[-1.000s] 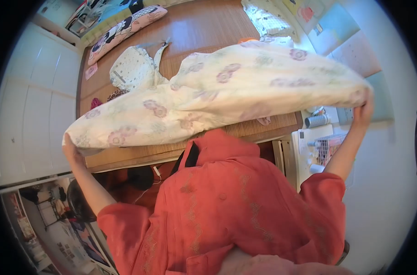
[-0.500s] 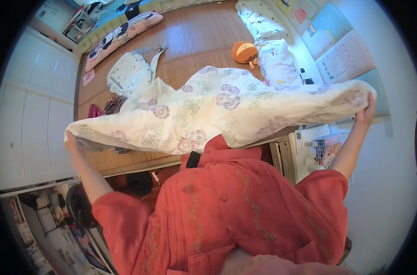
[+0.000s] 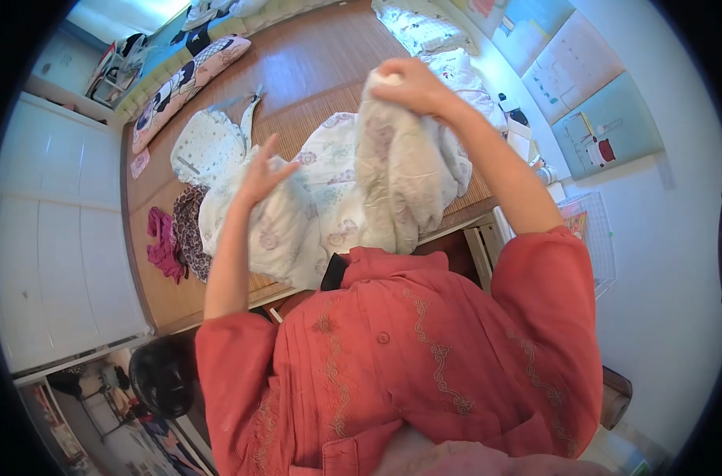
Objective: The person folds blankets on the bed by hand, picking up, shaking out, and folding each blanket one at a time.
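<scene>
A white quilt with purple flowers (image 3: pixel 341 170) lies bunched on the bed in front of my body. My right hand (image 3: pixel 412 86) grips one end of it and holds that end raised, so the cloth hangs down in folds. Above the left part of the quilt is my left hand (image 3: pixel 264 173), its fingers spread and nothing held in them. Beyond that hand lies a pale patterned cloth piece (image 3: pixel 208 147) with a strap. A leopard-print cloth (image 3: pixel 190 230) and a magenta cloth (image 3: pixel 164 246) lie to the left of the quilt.
A bamboo mat (image 3: pixel 313 55) covers the bed. A long pink pillow (image 3: pixel 188 91) lies at the far left, and a patterned pillow (image 3: pixel 424 28) at the far right. White cabinet doors (image 3: pixel 67 238) stand left. A black fan (image 3: pixel 162 379) is low left; a wire basket (image 3: pixel 595 238) hangs right.
Both hands have come inward from the quilt's far ends. My left hand has let go of the quilt; my right hand has lifted its end and folded it toward the middle.
</scene>
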